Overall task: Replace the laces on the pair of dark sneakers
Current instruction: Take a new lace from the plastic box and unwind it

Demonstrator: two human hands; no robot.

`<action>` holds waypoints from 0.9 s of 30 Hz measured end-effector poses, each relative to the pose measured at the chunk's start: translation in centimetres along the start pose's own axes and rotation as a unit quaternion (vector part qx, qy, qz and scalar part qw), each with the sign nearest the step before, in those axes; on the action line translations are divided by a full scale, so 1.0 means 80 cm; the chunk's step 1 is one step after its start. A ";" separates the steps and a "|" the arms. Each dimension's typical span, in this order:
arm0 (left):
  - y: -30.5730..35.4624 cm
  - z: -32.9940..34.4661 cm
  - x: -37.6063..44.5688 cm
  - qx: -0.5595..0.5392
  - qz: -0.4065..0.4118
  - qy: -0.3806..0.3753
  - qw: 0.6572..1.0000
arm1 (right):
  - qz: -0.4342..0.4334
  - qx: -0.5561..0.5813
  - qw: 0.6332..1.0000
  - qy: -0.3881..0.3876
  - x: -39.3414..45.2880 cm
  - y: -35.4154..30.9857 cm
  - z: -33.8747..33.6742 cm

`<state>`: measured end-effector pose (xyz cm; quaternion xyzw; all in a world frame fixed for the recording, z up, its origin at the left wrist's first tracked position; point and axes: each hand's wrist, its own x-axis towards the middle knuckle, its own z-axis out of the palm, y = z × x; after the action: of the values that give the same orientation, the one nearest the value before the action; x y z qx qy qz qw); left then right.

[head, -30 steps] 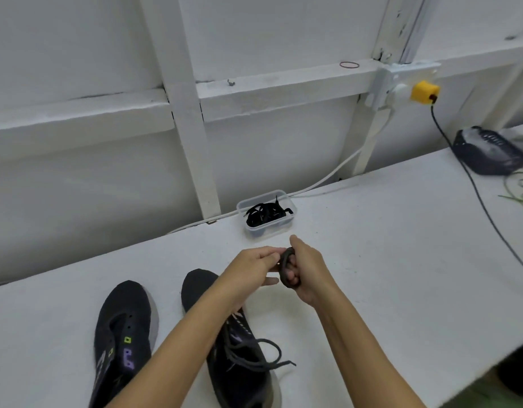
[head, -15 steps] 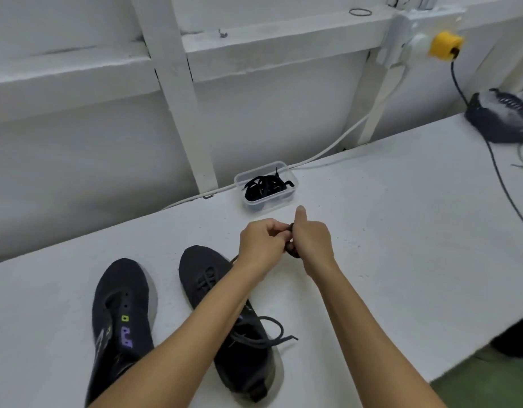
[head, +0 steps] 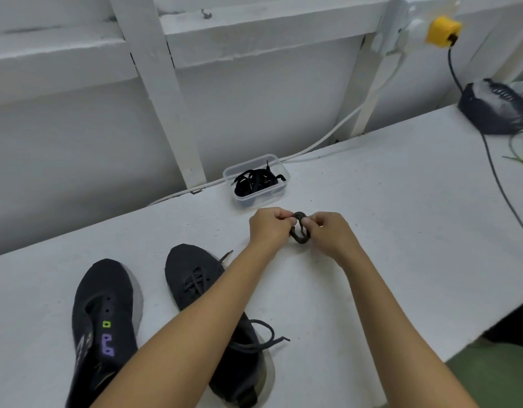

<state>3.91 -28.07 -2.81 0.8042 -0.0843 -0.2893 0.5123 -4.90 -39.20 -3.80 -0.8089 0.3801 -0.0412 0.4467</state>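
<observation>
Two dark sneakers lie on the white table. The left sneaker (head: 102, 322) has bare eyelets and no lace. The right sneaker (head: 195, 278) is laced, its loose ends trailing at the tongue, and my left forearm crosses over it. Above the table, past the shoes' toes, my left hand (head: 269, 228) and my right hand (head: 331, 232) both pinch a small coiled bundle of dark lace (head: 299, 231) between them. A clear plastic tub (head: 256, 179) with several black laces stands just behind my hands, by the wall.
A white cable runs along the wall to a socket with a yellow plug (head: 442, 32). A black cord (head: 495, 172) crosses the table's right side to a dark device (head: 495, 108). The table's front edge (head: 431, 357) drops off at the lower right.
My hands have shifted slightly toward the tub while still working the coiled lace, and they have spread a little apart. The camera has tilted downward. The shoes have not moved.
</observation>
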 end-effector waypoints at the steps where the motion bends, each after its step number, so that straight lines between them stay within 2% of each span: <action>1: -0.001 0.004 0.002 0.017 0.002 0.001 1.000 | -0.005 -0.037 0.999 0.015 0.003 0.000 0.001; 5: -0.003 0.012 0.005 0.119 0.024 0.006 0.993 | 0.020 -0.064 0.995 0.070 0.013 0.002 0.013; 8: -0.002 0.014 0.004 0.206 0.034 -0.011 0.978 | -0.014 -0.120 0.988 0.099 0.013 0.006 0.021; 10: -0.001 0.013 0.003 0.237 0.038 -0.020 0.970 | -0.034 -0.104 0.989 0.100 0.009 0.009 0.021; 13: 0.003 0.006 0.001 0.251 0.044 -0.037 0.966 | -0.055 -0.087 0.990 0.101 0.003 0.010 0.018; 16: 0.006 -0.014 -0.006 0.245 0.075 -0.050 0.965 | -0.083 -0.080 0.983 0.143 -0.008 0.005 0.012; 19: 0.005 -0.047 -0.027 0.227 0.123 -0.017 0.966 | -0.121 -0.027 0.977 0.174 -0.031 -0.005 0.009; 23: -0.001 -0.088 -0.080 0.180 0.174 0.027 0.968 | -0.167 0.061 0.977 0.121 -0.082 -0.024 0.018; 27: -0.026 -0.125 -0.145 0.132 0.202 0.140 0.960 | -0.159 0.172 0.972 0.013 -0.131 -0.025 0.038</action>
<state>-0.42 -14.33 2.85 0.8635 -0.2098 -0.0509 0.4558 -9.91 -29.66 -1.30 -0.7695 0.2400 -0.1868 0.5616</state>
